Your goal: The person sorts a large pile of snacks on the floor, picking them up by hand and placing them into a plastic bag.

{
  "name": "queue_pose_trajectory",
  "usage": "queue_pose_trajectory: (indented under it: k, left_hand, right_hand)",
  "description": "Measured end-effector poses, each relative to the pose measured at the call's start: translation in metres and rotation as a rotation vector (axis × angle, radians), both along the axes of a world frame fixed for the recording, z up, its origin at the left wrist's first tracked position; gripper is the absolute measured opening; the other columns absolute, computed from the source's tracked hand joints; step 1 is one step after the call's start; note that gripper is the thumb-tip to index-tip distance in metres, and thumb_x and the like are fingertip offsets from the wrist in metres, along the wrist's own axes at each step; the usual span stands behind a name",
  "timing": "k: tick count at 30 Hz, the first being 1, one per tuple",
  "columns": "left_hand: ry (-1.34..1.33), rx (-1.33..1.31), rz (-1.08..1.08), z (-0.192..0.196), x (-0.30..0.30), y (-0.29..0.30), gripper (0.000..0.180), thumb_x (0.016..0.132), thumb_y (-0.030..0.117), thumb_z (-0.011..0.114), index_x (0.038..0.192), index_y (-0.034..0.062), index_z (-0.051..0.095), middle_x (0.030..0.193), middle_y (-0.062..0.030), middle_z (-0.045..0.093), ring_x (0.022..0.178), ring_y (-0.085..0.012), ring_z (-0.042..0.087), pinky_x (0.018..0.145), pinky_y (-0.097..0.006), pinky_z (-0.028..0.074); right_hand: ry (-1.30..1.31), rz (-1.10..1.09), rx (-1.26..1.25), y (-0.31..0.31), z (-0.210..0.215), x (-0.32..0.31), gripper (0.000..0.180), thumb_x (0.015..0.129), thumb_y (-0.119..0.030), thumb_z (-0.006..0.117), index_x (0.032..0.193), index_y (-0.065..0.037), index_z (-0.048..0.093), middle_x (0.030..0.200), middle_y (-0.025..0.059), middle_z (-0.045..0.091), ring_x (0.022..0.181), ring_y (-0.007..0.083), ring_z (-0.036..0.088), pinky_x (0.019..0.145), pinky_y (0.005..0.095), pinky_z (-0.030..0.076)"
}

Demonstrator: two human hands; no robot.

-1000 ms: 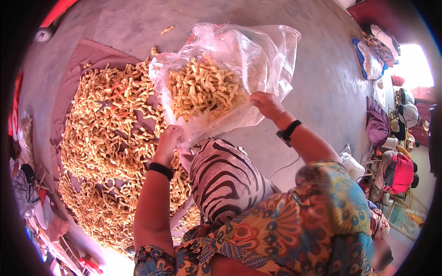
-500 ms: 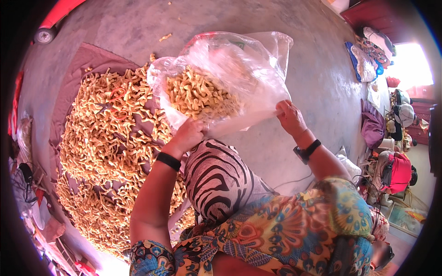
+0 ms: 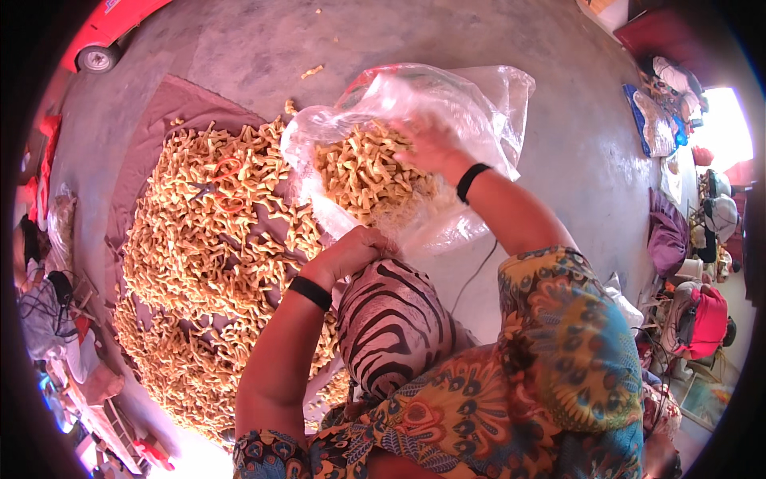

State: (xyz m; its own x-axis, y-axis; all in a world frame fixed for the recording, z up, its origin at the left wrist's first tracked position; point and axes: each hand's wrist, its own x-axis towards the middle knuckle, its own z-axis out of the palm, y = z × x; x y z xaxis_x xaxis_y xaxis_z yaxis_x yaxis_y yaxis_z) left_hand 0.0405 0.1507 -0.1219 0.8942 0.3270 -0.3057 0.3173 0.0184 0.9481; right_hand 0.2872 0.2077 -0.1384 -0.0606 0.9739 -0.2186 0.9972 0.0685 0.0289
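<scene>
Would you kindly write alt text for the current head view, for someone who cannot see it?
A person's left hand grips the near edge of a clear plastic bag of knobbly tan pieces, the blurred right hand over it; more pieces lie on a brown cloth at left.

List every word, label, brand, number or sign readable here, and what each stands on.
No text can be read.
Red vehicle: pale marks near the picture's edge, too small to read.
Clear plastic bag: no legible lettering.
Zebra-striped cloth: pattern only.
</scene>
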Motion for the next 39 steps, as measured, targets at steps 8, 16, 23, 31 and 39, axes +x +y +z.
queue_pose_trajectory:
  k: [8,16,23,31,39]
  left_hand:
    - [-0.18,0.047,0.054,-0.008,0.049,0.003,0.027,0.078,0.005,0.055,0.103,0.0052,0.065,0.074,-0.0128,0.06,0.069,-0.0157,0.053,0.067,-0.028,0.043]
    - [-0.076,0.037,-0.106,-0.032,0.051,0.003,0.036,0.08,0.007,0.052,0.115,0.0098,0.06,0.091,-0.0142,0.064,0.083,-0.0177,0.059,0.081,-0.028,0.044]
    - [0.042,-0.083,0.0,-0.015,0.043,0.001,0.035,0.079,0.006,0.054,0.113,0.0052,0.06,0.097,-0.0071,0.064,0.089,-0.0134,0.057,0.085,-0.027,0.043]
    - [-0.024,-0.475,0.183,0.043,0.061,0.007,0.028,0.078,-0.002,0.052,0.103,0.0003,0.063,0.097,-0.0049,0.064,0.087,-0.0107,0.056,0.081,-0.023,0.043]
    - [-0.568,0.064,-0.07,0.183,0.113,0.004,0.025,0.078,-0.008,0.052,0.096,0.0048,0.065,0.093,-0.0072,0.062,0.09,-0.0182,0.056,0.082,-0.027,0.043]
  right_hand:
    - [-0.139,-0.397,0.239,0.044,0.003,0.162,0.108,0.062,-0.003,0.069,0.142,-0.037,0.006,0.148,0.0186,0.008,0.124,0.0445,0.034,0.1,0.0425,0.038]
    - [0.102,-0.391,0.184,0.027,-0.007,0.097,0.078,0.07,-0.004,0.061,0.138,-0.026,0.031,0.146,0.0153,0.02,0.126,0.0388,0.034,0.099,0.0472,0.036]
    - [0.051,0.427,0.493,0.031,-0.005,-0.018,0.065,0.073,0.004,0.053,0.131,-0.024,0.043,0.138,0.0111,0.036,0.122,0.0338,0.04,0.089,0.0425,0.042]
    - [-0.067,0.004,0.371,0.126,0.019,0.06,0.019,0.076,-0.015,0.049,0.086,-0.012,0.065,0.086,0.0116,0.065,0.082,0.0287,0.062,0.069,0.0392,0.05]
    - [0.34,-0.289,1.331,0.254,0.143,0.244,0.012,0.081,-0.01,0.054,0.09,-0.003,0.057,0.091,0.0156,0.061,0.076,0.0251,0.059,0.069,0.0371,0.047]
